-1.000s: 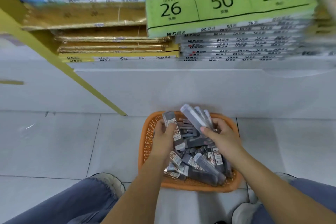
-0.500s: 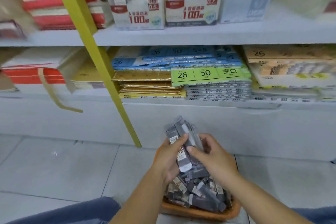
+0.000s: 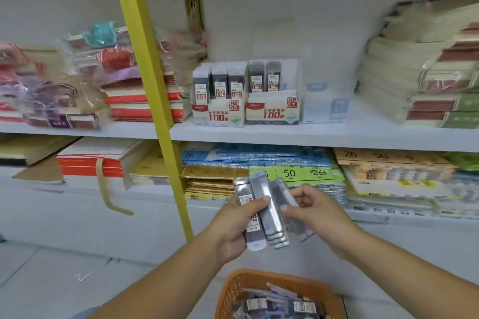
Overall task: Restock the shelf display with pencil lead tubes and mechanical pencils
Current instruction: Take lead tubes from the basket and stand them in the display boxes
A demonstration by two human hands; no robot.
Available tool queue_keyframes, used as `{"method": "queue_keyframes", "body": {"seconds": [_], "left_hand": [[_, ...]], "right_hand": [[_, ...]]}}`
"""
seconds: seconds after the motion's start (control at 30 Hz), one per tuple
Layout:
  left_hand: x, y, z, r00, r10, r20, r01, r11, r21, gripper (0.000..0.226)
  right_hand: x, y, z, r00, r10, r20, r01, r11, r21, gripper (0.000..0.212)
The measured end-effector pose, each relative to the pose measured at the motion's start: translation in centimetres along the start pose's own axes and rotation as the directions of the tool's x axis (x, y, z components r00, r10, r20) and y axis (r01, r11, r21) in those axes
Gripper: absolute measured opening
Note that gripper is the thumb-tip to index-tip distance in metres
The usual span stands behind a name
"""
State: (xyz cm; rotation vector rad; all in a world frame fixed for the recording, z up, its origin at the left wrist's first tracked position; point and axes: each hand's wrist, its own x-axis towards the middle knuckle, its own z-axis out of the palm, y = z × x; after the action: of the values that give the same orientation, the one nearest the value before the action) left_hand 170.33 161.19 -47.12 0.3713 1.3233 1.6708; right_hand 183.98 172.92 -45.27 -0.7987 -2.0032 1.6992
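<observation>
My left hand (image 3: 233, 228) grips a fanned bunch of grey pencil lead tubes (image 3: 264, 212) at chest height in front of the lower shelf. My right hand (image 3: 316, 215) pinches the rightmost tubes of the same bunch. On the middle shelf stand two white display boxes, one marked HB 0.5 (image 3: 220, 111) and one marked HB 0.7 (image 3: 272, 109), each with upright lead tubes in it. An orange basket (image 3: 259, 280) with several more tubes sits on the floor below my hands.
A yellow upright post (image 3: 153, 101) runs down left of the display boxes. A pale blue box (image 3: 326, 106) stands right of them. Stacked paper packs fill the shelf (image 3: 311, 134) to the right and the lower shelf; wrapped red and purple packs lie at left.
My view has risen from the basket to the shelves. Both hands have lifted the bunch of lead tubes out of the basket to the lower shelf's height.
</observation>
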Motion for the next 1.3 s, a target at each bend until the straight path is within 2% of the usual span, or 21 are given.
{"method": "queue_keyframes", "body": {"seconds": [0.1,0.23,0.3,0.47,0.6,0.7,0.77,0.9,1.0,1.17,1.3], "left_hand": [[0.4,1.9,0.2,0.999,0.034,0.029,-0.033,0.999,-0.016,0.022],[1.1,2.5,0.3,0.995,0.088,0.045,-0.085,0.994,-0.072,0.043],[1.3,2.5,0.5,0.993,0.106,0.049,-0.102,0.992,-0.08,0.045],[1.3,2.7,0.3,0.987,0.146,0.067,-0.139,0.986,-0.097,0.033],[0.9,3.2,0.0,0.984,0.171,0.042,-0.167,0.982,-0.089,0.036],[0.6,3.5,-0.2,0.984,0.177,0.018,-0.175,0.982,-0.074,0.023],[0.6,3.7,-0.3,0.984,0.178,-0.008,-0.178,0.982,-0.064,0.02],[0.4,3.9,0.3,0.984,0.178,-0.004,-0.178,0.983,-0.047,0.023],[0.3,4.0,0.5,0.983,0.185,-0.008,-0.185,0.981,-0.05,0.025],[0.1,4.8,0.7,0.975,0.219,-0.049,-0.221,0.974,-0.052,0.029],[-0.2,6.9,0.9,0.962,0.265,-0.062,-0.269,0.96,-0.076,0.031]], "right_hand": [[0.8,-1.3,-1.0,1.0,-0.022,0.012,0.021,0.995,0.095,0.026],[1.8,-1.5,-1.1,0.998,-0.063,0.021,0.061,0.992,0.109,0.044],[2.2,-1.5,-0.8,0.995,-0.088,0.041,0.084,0.993,0.089,0.044],[2.0,-1.9,0.5,0.987,-0.136,0.088,0.133,0.99,0.034,0.041],[2.3,-1.9,1.2,0.985,-0.165,0.06,0.162,0.985,0.055,0.035],[2.4,-2.0,1.1,0.99,-0.141,0.004,0.141,0.988,0.056,0.026],[2.6,-2.0,0.8,0.987,-0.155,-0.033,0.155,0.988,0.0,0.033],[2.6,-2.1,0.9,0.983,-0.179,-0.033,0.18,0.983,0.046,0.041],[2.6,-2.2,0.7,0.981,-0.192,-0.033,0.194,0.978,0.082,0.037],[2.9,-2.6,0.3,0.974,-0.201,-0.103,0.208,0.976,0.063,0.023],[3.3,-5.8,-0.2,0.944,-0.283,-0.168,0.289,0.957,0.013,0.029]]}}
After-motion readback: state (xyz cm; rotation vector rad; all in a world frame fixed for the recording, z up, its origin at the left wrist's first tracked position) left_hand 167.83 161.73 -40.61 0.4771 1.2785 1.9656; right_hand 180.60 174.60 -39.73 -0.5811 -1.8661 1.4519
